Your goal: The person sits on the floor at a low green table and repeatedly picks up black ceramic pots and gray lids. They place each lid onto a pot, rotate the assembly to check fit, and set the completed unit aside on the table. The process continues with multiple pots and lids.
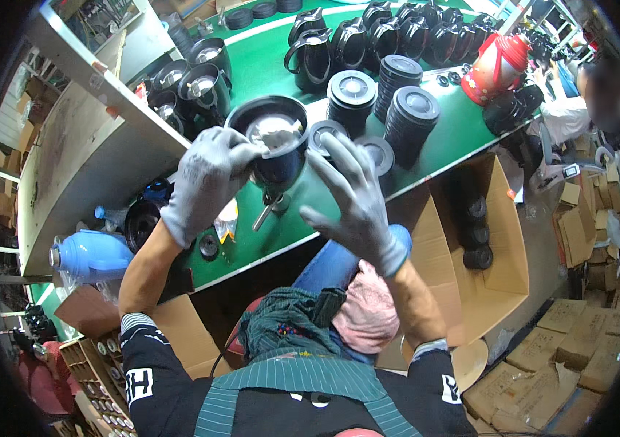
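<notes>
A black round vessel body (285, 166) with a shiny silvery inside stands near the bench's front edge, over a metal piece with a rod-like handle (264, 215). My left hand (206, 175), in a grey glove, is at its near left rim. Thumb and fingertips are pinched together there; what they hold, if anything, is too small to tell. To the right of the vessel, my right hand (353, 193), also gloved in grey, is raised with its fingers spread and nothing in it. Just behind its fingers lie black round lids (377, 154).
Stacks of black lids (410, 120) and rows of black jugs (350, 45) fill the green bench (266, 51). A red flask (495, 69) stands at the right. More vessel bodies (204, 91) are at the left, above a blue flask (91, 255). An opened carton (495, 284) sits below right.
</notes>
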Demonstrator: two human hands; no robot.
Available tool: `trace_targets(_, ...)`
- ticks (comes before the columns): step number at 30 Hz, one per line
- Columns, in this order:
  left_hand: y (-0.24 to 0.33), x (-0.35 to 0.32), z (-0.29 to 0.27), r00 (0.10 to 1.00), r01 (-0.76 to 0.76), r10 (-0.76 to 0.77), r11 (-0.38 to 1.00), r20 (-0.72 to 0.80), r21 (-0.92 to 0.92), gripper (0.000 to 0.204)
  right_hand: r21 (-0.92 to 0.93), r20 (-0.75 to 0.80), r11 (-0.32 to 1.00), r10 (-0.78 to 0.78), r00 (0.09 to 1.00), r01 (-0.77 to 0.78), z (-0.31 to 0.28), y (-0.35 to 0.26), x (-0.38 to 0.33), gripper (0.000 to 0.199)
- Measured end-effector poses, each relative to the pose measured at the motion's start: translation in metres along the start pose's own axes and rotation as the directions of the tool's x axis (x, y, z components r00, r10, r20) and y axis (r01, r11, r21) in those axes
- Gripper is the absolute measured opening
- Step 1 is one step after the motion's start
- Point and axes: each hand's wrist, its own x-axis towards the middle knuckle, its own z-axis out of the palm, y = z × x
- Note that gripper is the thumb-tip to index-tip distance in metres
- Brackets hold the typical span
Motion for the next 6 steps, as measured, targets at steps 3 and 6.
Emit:
trace_targets(3,0.031,-0.031,-0.021,0.997,-0.061,0.067,0.991,0.049,-0.122,0.037,0.111,0.177,0.99,-0.11,0.978,0.091,0.005,-0.007,0.011,0.06)
trace_targets(6,0.047,-0.051,-0.022,0.992,-0.098,0.111,0.975,0.056,-0.197,0.038,0.236,0.268,0.972,-0.054,0.962,-0.011,0.002,-0.023,-0.023,0.051)
